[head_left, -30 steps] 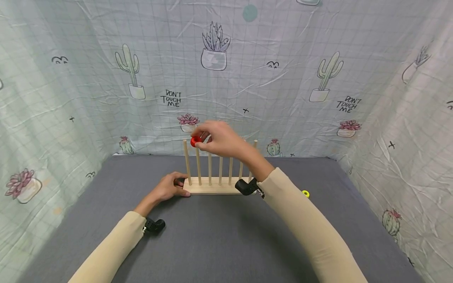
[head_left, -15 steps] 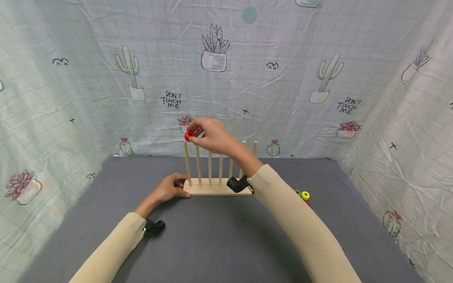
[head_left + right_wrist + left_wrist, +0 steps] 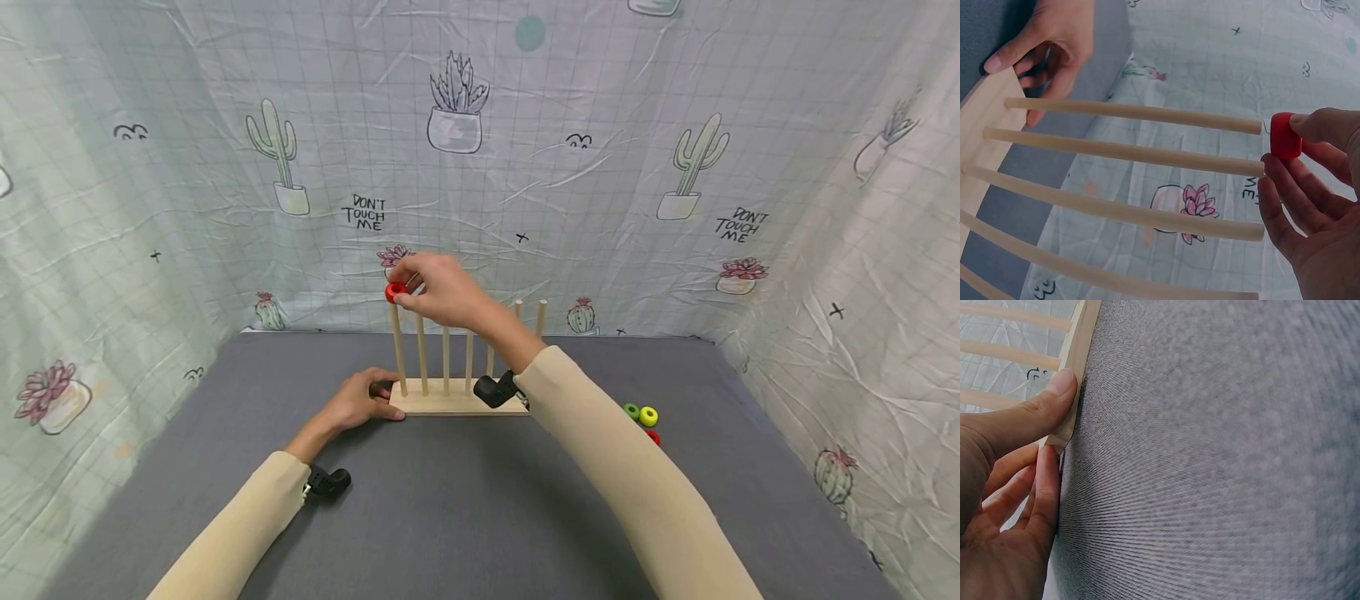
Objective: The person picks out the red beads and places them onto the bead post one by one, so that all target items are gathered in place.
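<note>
Between thumb and fingers, my right hand pinches a red ring-shaped bead. In the right wrist view the red bead is just off the tip of the leftmost wooden peg, with a small gap. The pegs rise from a pale wooden base on the table. My left hand holds the base's left end; in the left wrist view its thumb presses the base edge and fingers lie at the end corner. My right forearm hides part of the stand's right side.
Right of the stand lie a green bead, a yellow bead and a red bead, the last partly behind my right sleeve. The grey table ends at a hanging patterned cloth.
My right hand has moved left with the red bead, from near the second peg to over the leftmost peg. More beads on the right have come into view. My left hand stays put.
</note>
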Demonstrator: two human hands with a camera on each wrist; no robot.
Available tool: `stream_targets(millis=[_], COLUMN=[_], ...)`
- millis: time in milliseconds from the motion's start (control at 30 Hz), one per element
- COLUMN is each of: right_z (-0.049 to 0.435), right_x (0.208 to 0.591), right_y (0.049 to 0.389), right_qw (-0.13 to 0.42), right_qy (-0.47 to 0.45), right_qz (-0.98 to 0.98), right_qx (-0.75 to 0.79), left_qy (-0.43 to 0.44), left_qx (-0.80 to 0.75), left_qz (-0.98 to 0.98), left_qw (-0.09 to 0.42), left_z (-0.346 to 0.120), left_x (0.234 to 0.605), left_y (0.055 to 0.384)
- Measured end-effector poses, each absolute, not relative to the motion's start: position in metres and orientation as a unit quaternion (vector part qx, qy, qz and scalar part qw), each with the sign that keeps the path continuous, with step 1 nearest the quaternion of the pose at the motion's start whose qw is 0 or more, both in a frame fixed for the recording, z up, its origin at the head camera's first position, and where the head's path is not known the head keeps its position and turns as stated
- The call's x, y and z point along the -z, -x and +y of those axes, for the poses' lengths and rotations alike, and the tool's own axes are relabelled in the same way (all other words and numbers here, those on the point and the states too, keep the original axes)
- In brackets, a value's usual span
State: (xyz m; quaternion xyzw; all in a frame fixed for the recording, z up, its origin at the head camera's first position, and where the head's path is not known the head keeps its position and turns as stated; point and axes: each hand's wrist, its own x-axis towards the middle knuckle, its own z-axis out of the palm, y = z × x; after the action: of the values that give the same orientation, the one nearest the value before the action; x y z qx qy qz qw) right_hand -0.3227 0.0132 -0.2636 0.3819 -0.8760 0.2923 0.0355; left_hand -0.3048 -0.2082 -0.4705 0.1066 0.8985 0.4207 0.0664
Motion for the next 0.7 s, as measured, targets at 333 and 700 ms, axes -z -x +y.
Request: stream_targets(millis=[333, 700], right_z=[0.0094, 0.0066], right_x=[0.268, 0.2675], right_y=[0.3261, 0.3248], right_qw=[0.039, 0.038], right_qy=[-0.385, -0.386], right_qz=[-0.877, -0.88], right_qx=[-0.283, -0.275], left_qy=[-0.114, -0.114], left_qx=[-0.42, -0.419], left_qz=[0.898, 0.898], left_qw=[0.063, 0.064], left_z=[-0.2095, -0.2101], left_x=[0.4716, 0.4724], left_y=[0.3056, 0.3056])
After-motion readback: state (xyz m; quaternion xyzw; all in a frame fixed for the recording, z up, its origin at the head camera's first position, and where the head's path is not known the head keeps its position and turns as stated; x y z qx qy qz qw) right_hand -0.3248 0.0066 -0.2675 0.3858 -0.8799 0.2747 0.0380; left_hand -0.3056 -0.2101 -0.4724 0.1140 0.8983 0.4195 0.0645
